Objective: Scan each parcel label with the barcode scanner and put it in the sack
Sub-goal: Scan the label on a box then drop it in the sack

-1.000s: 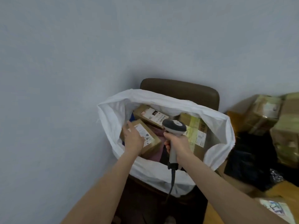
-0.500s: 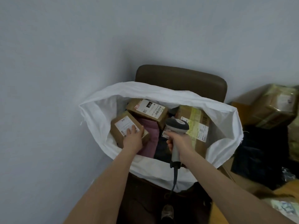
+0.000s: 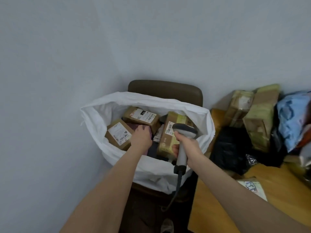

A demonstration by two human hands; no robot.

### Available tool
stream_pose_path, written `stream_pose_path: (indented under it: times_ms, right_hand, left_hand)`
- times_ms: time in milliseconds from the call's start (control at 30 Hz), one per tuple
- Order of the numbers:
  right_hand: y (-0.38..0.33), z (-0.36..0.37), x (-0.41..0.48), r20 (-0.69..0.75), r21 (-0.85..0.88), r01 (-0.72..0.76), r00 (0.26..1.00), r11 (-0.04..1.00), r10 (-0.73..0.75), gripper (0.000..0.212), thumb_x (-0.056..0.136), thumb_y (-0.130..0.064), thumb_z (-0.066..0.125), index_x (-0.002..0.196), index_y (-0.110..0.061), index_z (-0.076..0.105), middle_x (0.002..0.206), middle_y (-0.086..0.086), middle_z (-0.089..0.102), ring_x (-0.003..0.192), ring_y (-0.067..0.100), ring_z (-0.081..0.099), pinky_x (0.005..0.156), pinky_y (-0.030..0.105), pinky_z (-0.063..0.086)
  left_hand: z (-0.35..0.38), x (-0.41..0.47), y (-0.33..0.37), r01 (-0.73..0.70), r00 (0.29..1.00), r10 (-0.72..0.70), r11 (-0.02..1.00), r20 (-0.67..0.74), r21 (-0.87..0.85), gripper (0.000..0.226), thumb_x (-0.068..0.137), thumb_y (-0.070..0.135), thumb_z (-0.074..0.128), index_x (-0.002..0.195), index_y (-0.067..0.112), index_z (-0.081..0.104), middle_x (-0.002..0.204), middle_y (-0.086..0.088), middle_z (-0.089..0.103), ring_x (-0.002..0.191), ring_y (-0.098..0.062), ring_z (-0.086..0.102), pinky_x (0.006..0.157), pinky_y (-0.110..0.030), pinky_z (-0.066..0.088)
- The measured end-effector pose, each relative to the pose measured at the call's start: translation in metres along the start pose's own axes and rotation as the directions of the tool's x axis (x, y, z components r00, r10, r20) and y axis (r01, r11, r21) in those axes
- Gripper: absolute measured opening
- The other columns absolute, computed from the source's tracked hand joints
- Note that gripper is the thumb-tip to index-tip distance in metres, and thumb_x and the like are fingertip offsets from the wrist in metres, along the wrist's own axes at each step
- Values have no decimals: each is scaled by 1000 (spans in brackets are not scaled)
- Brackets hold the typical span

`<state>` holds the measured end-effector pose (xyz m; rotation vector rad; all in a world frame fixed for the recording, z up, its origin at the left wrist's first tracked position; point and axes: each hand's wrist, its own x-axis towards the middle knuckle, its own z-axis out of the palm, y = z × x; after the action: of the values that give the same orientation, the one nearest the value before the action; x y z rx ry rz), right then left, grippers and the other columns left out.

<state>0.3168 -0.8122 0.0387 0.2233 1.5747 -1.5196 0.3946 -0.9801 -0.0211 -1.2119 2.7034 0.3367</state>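
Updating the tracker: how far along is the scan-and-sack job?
Done: at least three labelled boxes lie in the white sack, including a small box at its left side. In hand: the right hand grips the scanner over the sack; the left hand reaches in beside the small box, gripping nothing visible. Left: a pile of parcels waits on the right.

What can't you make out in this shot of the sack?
Head view only.
Parcel labels: print too small and blurred.
Left hand: its back hides whether it holds anything.
Barcode scanner window: faces away, under its head.
Sack bottom: buried under parcels.
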Motion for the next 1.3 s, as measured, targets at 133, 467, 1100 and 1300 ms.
stream_pose_path:
  times_ms: [133, 467, 1100, 1300]
  right_hand:
    - [8, -60, -36, 26, 41, 0, 1000, 999, -1, 28, 85, -29, 74, 90, -5, 61, 60, 10, 56, 51, 19, 53, 49, 29, 47]
    - [33, -264, -108, 5, 13, -46, 999, 999, 46, 20, 87, -24, 71, 88, -5, 62, 60, 8, 55, 47, 17, 49, 47, 28, 41]
    - [104, -372, -51, -155, -29, -157, 976, 987, 151, 33, 79, -10, 72, 108, -7, 58, 98, 12, 62, 98, 30, 61, 92, 50, 53]
    - [77, -388, -72, -207, 89, -15, 978, 996, 34, 20, 81, -7, 73, 97, -7, 60, 88, 10, 64, 77, 23, 60, 75, 39, 54]
  left_hand:
    - [-2, -47, 60, 6, 1000, -5, 1000, -26, 29, 53, 91, 21, 55, 139, 12, 36, 144, -13, 34, 131, -31, 38, 100, -43, 39]
    - [55, -173, 237, -42, 999, 43, 998, 0, -45, 47, 92, 17, 53, 136, 12, 38, 139, -13, 37, 123, -32, 44, 92, -42, 44]
    - [179, -243, 292, 611, 791, -200, 185, 579, -770, 46, 95, 44, 52, 134, 19, 50, 125, -4, 60, 113, -25, 55, 96, -45, 45]
    - [147, -243, 301, 540, 834, 46, 141, 550, -830, 29, 92, 37, 59, 118, 25, 54, 120, -8, 63, 109, -28, 59, 93, -46, 44]
